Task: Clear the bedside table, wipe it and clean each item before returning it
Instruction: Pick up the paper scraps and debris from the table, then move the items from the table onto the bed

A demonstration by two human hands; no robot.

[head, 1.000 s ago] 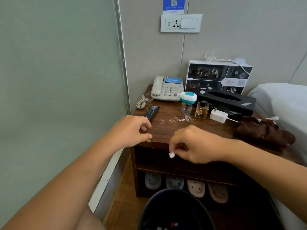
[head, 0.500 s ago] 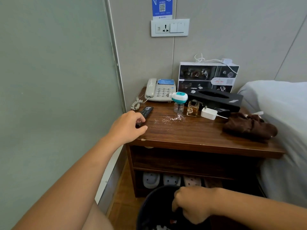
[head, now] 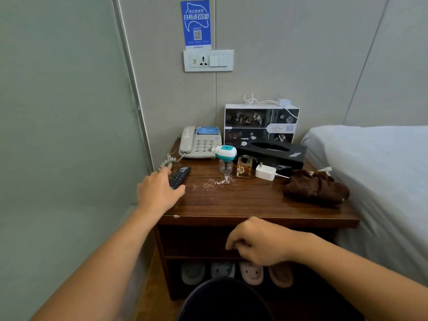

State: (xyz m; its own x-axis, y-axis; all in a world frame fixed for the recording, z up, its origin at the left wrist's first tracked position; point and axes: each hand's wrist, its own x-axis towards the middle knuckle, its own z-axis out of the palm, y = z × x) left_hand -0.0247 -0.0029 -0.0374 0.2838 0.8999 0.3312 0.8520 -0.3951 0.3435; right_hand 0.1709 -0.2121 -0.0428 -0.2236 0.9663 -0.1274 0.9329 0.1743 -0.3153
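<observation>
At table (head: pixel 243 205) front-left: left hand (head: pixel 157 193) fingers extended, reaching onto remote (head: pixel 179 177), not gripped yet. Right hand (head: pixel 257 242) loosely curled, seems empty. Clearing step; next: lift remote off.

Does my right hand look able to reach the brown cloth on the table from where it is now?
Probably yes. The right hand hangs in front of the table, below its top edge, holding nothing visible. The brown cloth lies near the front right, with bare wood between.
</observation>
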